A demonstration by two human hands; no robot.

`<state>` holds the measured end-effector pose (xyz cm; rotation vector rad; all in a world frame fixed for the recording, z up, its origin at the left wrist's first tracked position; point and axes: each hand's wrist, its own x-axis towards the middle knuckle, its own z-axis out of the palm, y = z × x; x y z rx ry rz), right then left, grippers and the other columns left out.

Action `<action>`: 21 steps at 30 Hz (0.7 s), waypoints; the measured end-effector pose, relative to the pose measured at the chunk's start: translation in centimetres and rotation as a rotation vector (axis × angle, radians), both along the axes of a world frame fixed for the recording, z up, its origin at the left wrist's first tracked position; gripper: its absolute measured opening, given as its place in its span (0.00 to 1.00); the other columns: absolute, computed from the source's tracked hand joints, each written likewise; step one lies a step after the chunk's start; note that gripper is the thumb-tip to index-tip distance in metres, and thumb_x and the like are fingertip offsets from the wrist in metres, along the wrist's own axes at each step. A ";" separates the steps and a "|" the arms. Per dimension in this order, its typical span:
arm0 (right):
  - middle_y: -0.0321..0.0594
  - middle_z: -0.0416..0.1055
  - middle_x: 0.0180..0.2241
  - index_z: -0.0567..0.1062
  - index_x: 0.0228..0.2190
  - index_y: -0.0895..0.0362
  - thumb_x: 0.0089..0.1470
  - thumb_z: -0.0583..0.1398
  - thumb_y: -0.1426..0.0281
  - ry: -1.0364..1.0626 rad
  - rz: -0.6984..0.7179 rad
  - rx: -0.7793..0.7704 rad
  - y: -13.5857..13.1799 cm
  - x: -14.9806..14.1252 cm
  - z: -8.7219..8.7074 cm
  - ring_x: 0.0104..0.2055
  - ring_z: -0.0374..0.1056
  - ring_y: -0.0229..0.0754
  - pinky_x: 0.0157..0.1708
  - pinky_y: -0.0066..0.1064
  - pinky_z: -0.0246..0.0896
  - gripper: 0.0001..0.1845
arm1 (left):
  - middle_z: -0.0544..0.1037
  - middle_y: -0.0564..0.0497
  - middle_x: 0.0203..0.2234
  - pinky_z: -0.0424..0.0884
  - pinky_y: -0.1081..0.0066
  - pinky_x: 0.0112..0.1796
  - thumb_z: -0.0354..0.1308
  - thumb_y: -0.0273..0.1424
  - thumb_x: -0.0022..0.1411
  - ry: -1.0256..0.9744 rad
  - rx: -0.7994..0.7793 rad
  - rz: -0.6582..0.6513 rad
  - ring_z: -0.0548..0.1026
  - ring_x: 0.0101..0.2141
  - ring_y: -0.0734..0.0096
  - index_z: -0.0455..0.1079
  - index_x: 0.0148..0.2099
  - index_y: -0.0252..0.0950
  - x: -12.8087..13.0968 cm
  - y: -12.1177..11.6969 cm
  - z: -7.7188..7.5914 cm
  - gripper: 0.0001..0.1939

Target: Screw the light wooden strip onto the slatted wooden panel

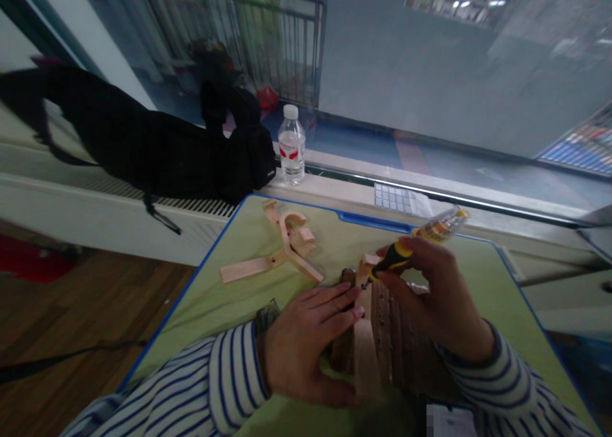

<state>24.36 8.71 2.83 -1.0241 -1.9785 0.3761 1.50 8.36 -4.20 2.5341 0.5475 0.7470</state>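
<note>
My right hand (437,297) is closed around a screwdriver (396,257) with a black and yellow handle and a clear end. Its tip meets a pale wooden strip (366,348) near the strip's upper end. Beneath the strip is a brown wooden block (396,335) with rows of small holes. My left hand (308,341) lies with fingers stretched out, fingertips touching the strip just beside the screwdriver tip; its thumb reaches the strip's lower part. Farther left on the table lies a pale wooden assembly (287,246) of joined straight and curved pieces.
The light green table (205,309) has a blue edge. Behind it, a water bottle (291,147) and a black bag (176,147) rest on the window ledge. A sheet with a blue grid (392,197) lies there too. A small clear packet (268,314) is by my left wrist.
</note>
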 end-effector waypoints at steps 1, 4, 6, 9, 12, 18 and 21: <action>0.41 0.72 0.42 0.56 0.56 0.51 0.54 0.59 0.77 -0.001 0.010 -0.022 -0.1 0.0 0.1 0.40 0.73 0.42 0.38 0.36 0.73 0.30 | 0.65 0.36 0.59 0.59 0.54 0.57 0.58 0.58 0.46 -0.002 0.001 -0.001 0.61 0.60 0.49 0.54 0.62 0.36 0.0 0.0 0.0 0.48; 0.44 0.71 0.45 0.55 0.56 0.52 0.55 0.57 0.78 0.018 0.028 -0.077 -0.2 0.0 0.3 0.39 0.73 0.41 0.39 0.39 0.72 0.29 | 0.64 0.36 0.59 0.58 0.54 0.58 0.58 0.58 0.46 0.004 -0.001 -0.003 0.60 0.60 0.49 0.54 0.62 0.36 0.0 0.0 0.0 0.48; 0.42 0.71 0.44 0.55 0.55 0.51 0.56 0.58 0.77 0.030 0.021 -0.087 -0.2 -0.1 0.2 0.38 0.73 0.40 0.38 0.38 0.72 0.29 | 0.64 0.36 0.59 0.59 0.53 0.57 0.58 0.57 0.47 0.010 -0.001 -0.002 0.60 0.61 0.49 0.55 0.62 0.35 0.0 0.0 0.1 0.47; 0.39 0.72 0.41 0.56 0.54 0.51 0.55 0.60 0.75 0.031 -0.026 -0.057 -0.1 -0.1 -0.2 0.37 0.74 0.41 0.35 0.35 0.73 0.28 | 0.65 0.36 0.59 0.60 0.53 0.57 0.58 0.58 0.46 0.006 0.004 -0.005 0.61 0.60 0.49 0.55 0.62 0.35 0.1 0.0 0.2 0.48; 0.36 0.73 0.36 0.56 0.55 0.50 0.55 0.61 0.73 -0.001 -0.046 0.026 0.1 -0.2 -0.3 0.35 0.75 0.40 0.31 0.32 0.74 0.29 | 0.65 0.36 0.59 0.60 0.53 0.57 0.58 0.58 0.46 0.002 -0.008 -0.013 0.61 0.60 0.49 0.56 0.62 0.35 0.0 0.1 0.2 0.47; 0.40 0.74 0.39 0.59 0.56 0.49 0.56 0.59 0.74 -0.147 0.025 0.100 0.0 -0.3 0.8 0.36 0.74 0.40 0.32 0.31 0.74 0.28 | 0.62 0.37 0.60 0.59 0.54 0.57 0.58 0.58 0.46 -0.009 0.009 -0.008 0.60 0.60 0.50 0.54 0.63 0.36 0.1 0.1 0.1 0.49; 0.43 0.74 0.42 0.58 0.57 0.51 0.55 0.58 0.76 -0.161 0.050 0.054 -0.1 -0.2 1.1 0.40 0.74 0.42 0.36 0.33 0.73 0.30 | 0.63 0.37 0.60 0.59 0.54 0.57 0.58 0.58 0.46 -0.014 0.016 -0.003 0.61 0.60 0.50 0.53 0.63 0.37 0.0 0.1 0.1 0.48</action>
